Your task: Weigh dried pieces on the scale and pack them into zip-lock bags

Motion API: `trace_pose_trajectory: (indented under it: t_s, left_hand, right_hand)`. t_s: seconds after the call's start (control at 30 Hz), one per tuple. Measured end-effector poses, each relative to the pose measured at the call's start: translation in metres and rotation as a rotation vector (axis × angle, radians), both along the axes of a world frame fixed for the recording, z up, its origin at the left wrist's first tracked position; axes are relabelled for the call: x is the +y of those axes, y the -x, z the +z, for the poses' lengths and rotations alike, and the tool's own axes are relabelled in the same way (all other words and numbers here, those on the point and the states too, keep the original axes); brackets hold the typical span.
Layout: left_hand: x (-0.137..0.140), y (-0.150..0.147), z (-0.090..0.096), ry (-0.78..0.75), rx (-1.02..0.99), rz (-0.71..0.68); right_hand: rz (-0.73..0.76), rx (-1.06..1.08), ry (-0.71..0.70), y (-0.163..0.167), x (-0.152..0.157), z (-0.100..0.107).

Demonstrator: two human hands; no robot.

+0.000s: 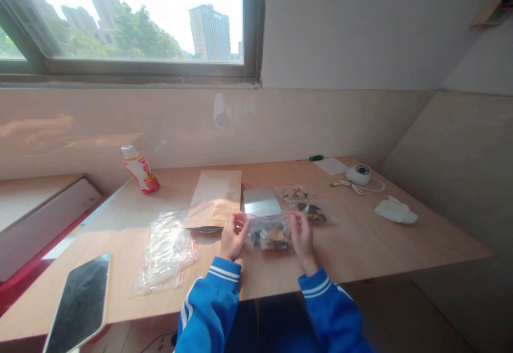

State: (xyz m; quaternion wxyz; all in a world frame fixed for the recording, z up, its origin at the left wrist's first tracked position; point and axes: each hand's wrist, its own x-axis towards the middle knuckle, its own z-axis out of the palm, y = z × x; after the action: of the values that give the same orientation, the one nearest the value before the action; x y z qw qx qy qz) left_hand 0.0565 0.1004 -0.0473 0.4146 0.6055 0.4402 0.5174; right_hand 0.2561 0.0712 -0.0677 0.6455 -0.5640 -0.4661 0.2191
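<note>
A small clear zip bag point(269, 231) with dark and pale lumps inside is held upright over the wooden table point(360, 240), near its front edge. My left hand point(232, 237) pinches the bag's left top corner and my right hand point(301, 235) pinches its right top corner, along the red zip strip. Both sleeves are blue with white stripes. Just behind lie two more filled clear bags point(312, 212) point(295, 193) and a small grey scale point(262, 201).
A brown paper pouch point(215, 199) lies left of the scale. A pile of empty clear bags point(166, 248) sits at front left, a phone point(80, 304) at the left edge, a red and white bottle point(139, 170) at the back. A white round device point(359, 174) and crumpled tissue point(395, 210) lie right.
</note>
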Motion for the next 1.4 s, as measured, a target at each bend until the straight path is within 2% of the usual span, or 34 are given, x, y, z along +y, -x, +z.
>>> trace_pose_trajectory:
  t_s: [0.37,0.63,0.73,0.93,1.17,1.4]
  left_hand:
    - [0.001,0.001,0.003,-0.001,0.038,0.067]
    - [0.002,0.003,0.000,0.001,-0.031,0.105]
    - [0.002,0.003,-0.001,-0.005,-0.035,0.083]
    - [0.000,0.002,0.000,-0.014,-0.066,-0.083]
    - [-0.001,-0.001,0.004,0.021,-0.005,-0.012]
    - [0.003,0.000,-0.001,-0.012,0.046,0.030]
  right_hand:
    - [-0.071,-0.052,-0.033,0.002,-0.001,0.006]
    - [-0.088,-0.074,-0.042,0.002,-0.003,0.010]
    - [-0.053,-0.013,-0.028,0.003,-0.004,0.010]
    - [0.145,0.195,0.047,0.003,-0.006,0.009]
    - [0.227,0.215,0.134,0.003,-0.005,0.013]
    - [0.162,0.191,0.146,0.003,-0.006,0.014]
